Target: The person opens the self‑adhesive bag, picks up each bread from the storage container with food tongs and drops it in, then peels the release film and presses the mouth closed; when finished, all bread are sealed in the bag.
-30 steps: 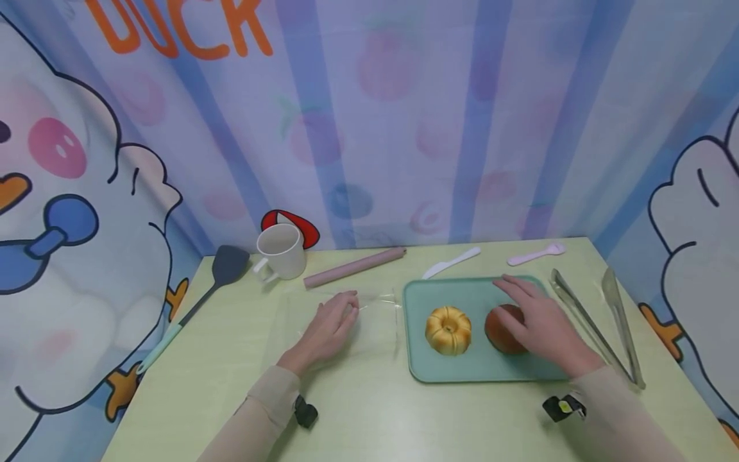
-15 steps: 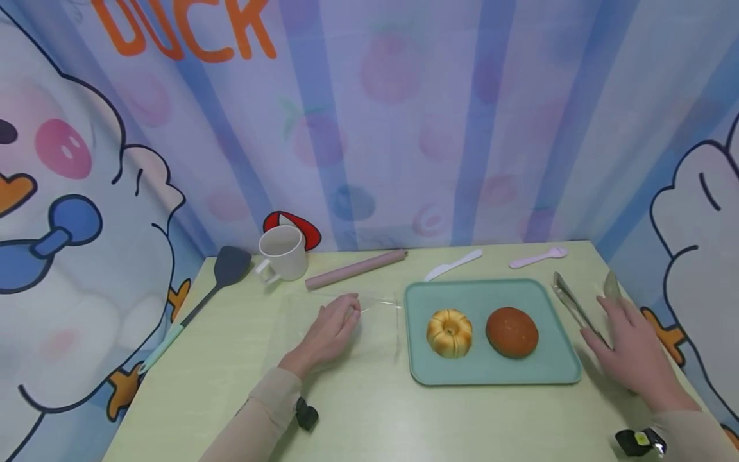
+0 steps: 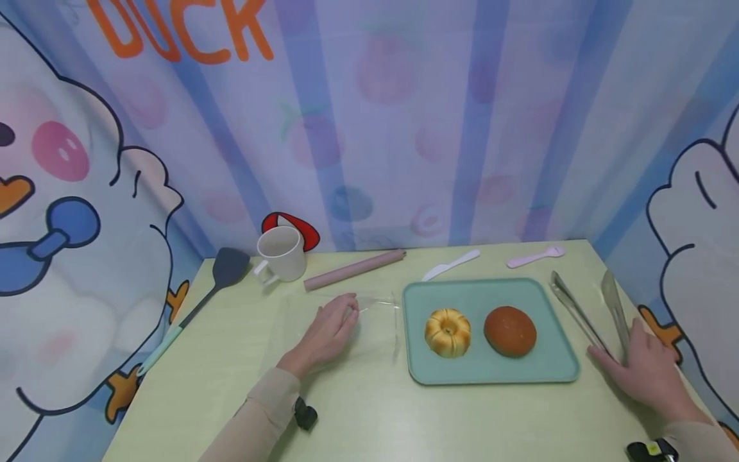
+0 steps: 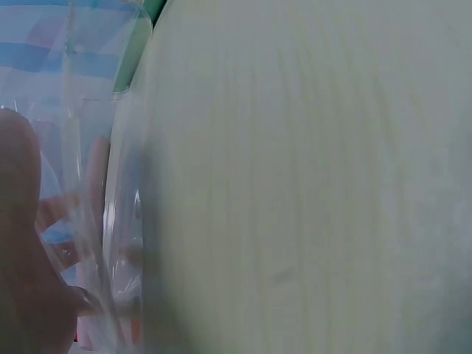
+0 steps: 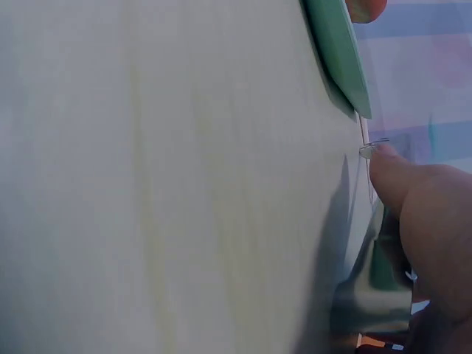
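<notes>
My left hand (image 3: 328, 332) holds a clear plastic bag (image 3: 378, 324) on the table. In the left wrist view, the transparent film (image 4: 125, 199) stands between the thumb and the other fingers, which show through it. At the right, my right hand (image 3: 646, 372) grips the hinge end of metal tongs (image 3: 613, 301), whose arms are spread and point toward the wall. The right wrist view shows the thumb against the metal. Left of the tongs lies a green tray (image 3: 485, 372) bearing a ridged golden bun (image 3: 448, 333) and a round brown bun (image 3: 510, 331).
Behind the tray are a white plastic knife (image 3: 451, 265) and a pink spork (image 3: 535, 257). A pinkish rolling pin (image 3: 355, 269) and a white mug (image 3: 281, 253) stand farther left. A dark spatula (image 3: 231, 266) lies along the left edge. A printed curtain (image 3: 404, 128) closes the back.
My right hand has left the brown bun, moved right to the tongs and slid down to their hinge end. The left hand has stayed on the bag.
</notes>
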Demonstrator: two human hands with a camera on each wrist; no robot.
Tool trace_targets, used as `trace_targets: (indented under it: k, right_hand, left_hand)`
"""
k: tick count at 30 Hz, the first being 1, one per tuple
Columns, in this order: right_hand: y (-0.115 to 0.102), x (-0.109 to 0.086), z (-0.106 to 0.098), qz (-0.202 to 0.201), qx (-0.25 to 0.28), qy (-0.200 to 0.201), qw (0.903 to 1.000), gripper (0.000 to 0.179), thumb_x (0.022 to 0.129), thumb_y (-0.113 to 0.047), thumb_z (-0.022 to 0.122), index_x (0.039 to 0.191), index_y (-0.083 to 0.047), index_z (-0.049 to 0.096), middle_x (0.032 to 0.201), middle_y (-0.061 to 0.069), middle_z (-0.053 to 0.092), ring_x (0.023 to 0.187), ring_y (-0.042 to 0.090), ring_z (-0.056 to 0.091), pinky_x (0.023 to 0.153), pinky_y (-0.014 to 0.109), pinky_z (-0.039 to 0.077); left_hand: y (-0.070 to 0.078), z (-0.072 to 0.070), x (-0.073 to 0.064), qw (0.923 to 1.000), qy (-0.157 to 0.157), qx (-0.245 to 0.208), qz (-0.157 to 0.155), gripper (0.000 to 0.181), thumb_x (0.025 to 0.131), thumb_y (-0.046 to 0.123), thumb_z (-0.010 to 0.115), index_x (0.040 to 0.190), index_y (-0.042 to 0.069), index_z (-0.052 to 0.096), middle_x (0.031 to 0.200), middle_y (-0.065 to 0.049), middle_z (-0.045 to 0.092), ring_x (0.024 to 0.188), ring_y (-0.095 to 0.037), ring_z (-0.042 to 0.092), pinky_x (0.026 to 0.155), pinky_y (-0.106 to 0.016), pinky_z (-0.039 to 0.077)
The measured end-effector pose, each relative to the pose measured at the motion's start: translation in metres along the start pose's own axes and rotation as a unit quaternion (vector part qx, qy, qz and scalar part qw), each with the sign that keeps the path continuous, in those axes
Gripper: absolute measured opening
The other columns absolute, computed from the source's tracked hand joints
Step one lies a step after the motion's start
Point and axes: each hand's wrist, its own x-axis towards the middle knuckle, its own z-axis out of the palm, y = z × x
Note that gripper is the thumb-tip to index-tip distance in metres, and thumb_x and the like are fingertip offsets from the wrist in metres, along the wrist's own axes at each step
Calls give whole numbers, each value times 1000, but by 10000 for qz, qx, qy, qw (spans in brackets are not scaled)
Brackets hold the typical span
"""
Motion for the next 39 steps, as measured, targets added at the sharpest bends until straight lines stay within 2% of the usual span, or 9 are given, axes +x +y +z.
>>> trace_targets:
  k: [5,11,17,22,25,29,33,35,39]
  right_hand:
    - [-3,2,5,55,-163,188,9997,100,103,-58,55,142,29,24,125,57,35,115,69,33,90,76,27]
    - [-4,3,7,-44,-90,413,9991,87,102,-46,62,133,30,34,119,52,43,108,65,38,85,72,29]
    - [-1,5,3,-109,-35,425,9990,76,99,-28,70,131,33,37,114,54,47,99,68,49,81,70,37]
    - [-7,2,-6,111,84,386,9992,83,102,-22,67,143,32,20,125,54,46,101,68,55,77,71,49]
    - [-12,1,-12,50,205,602,9980,82,104,-19,63,147,30,12,127,50,48,90,57,63,67,58,54]
    - [-17,-1,-22,-198,335,823,9958,80,106,-17,61,150,27,10,123,46,56,73,39,66,51,37,46]
    - [-24,-3,-30,-492,454,716,9952,81,107,-21,61,154,23,10,119,42,60,81,42,66,57,37,46]
    - [-26,-5,-32,-653,562,684,9939,82,107,-24,62,156,18,11,114,38,62,75,36,65,57,36,45]
    - [-31,-11,-33,-947,751,819,9893,81,106,-31,63,161,8,19,100,25,64,59,11,52,50,30,38]
  left_hand:
    - [1,-3,-1,10000,-37,-31,-62,26,115,38,36,116,19,53,158,-15,50,151,-40,39,116,-81,17]
    - [-1,-3,-3,9999,6,-20,-102,23,115,35,36,117,19,53,157,-16,50,150,-41,39,116,-81,17]
    - [-4,0,-5,9999,-26,-70,-134,23,115,35,35,120,19,52,158,-15,49,151,-39,38,116,-80,17]
    - [-3,-1,-4,9999,-2,-81,-72,24,115,35,35,120,19,52,157,-15,50,151,-39,39,115,-81,17]
    - [-3,-2,-3,10000,20,-54,-50,24,115,35,36,120,18,52,156,-15,51,150,-40,40,115,-81,18]
    - [-2,-3,-3,10000,12,-36,-58,23,115,35,36,119,18,52,156,-15,51,149,-40,41,115,-81,19]
    - [-2,-3,-3,10000,19,-46,-42,23,115,34,36,119,18,52,155,-16,51,149,-40,42,115,-81,19]
    - [-2,-3,-2,10000,33,-48,-35,23,115,34,36,119,17,52,155,-16,52,149,-40,42,114,-82,18]
    - [-1,-3,-2,10000,46,-35,-40,22,115,33,37,118,18,52,155,-16,52,148,-40,43,114,-82,19]
